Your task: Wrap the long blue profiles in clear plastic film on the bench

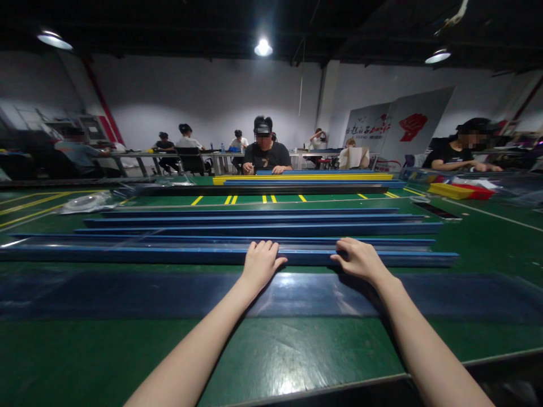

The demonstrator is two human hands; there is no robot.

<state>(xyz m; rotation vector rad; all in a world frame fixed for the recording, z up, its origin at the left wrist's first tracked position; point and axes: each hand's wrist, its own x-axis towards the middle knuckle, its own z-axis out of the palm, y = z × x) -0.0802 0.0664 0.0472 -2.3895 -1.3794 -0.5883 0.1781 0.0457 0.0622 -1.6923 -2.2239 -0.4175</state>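
Note:
Both my hands rest on the nearest long blue strip (127,254), which runs left to right across the green table (297,350). My left hand (259,263) lies palm down on it with the fingers curled over its far edge. My right hand (360,259) does the same a little to the right, fingers bent over the strip. A dark glossy sheet (85,294) lies flat on the table just in front of the strip, under my wrists. Several more blue strips (254,223) lie side by side behind the one I touch.
Across the table a person in a black shirt (266,154) sits behind yellow, blue and black strips (303,180). Another person (460,151) sits at the far right near yellow and red pieces (460,191). Clear plastic wrap (87,202) lies far left. More people sit at tables behind.

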